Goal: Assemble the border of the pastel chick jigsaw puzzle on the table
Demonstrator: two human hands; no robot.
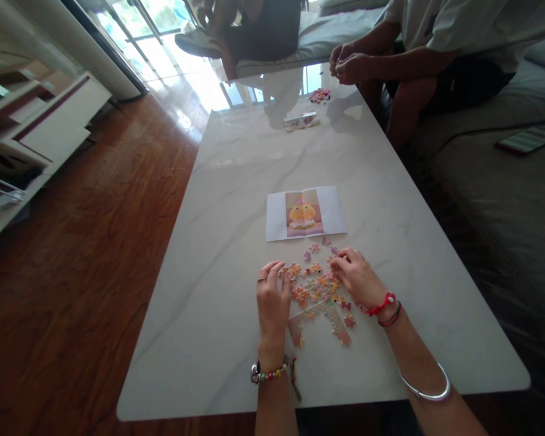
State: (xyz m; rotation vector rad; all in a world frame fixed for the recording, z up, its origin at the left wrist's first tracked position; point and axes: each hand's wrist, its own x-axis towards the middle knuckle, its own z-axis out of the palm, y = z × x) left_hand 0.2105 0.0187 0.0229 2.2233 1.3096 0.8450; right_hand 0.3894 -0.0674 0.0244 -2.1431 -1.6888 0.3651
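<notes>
Loose jigsaw puzzle pieces (300, 295) in orange, pink and purple lie in a heap on the white marble-patterned table (218, 254). Nearest to me is a partly joined puzzle border (315, 310), a top strip with two sides running down. My left hand (272, 300) is at the heap's left edge, fingers curled towards the thumb; whatever may be between them is too small to make out. Over the right side of the heap, my right hand (356, 277) pinches at a puzzle piece, its fingertips partly hiding it. Beyond the pieces lies a creased sheet with a cartoon picture (303, 212).
Farther along the table are a small printed box (301, 121) and another pile of pieces (320, 95). A seated person's hands (352, 63) are close to that pile. Another person (263, 30) sits at the far end. A phone (529, 140) rests on the sofa at right.
</notes>
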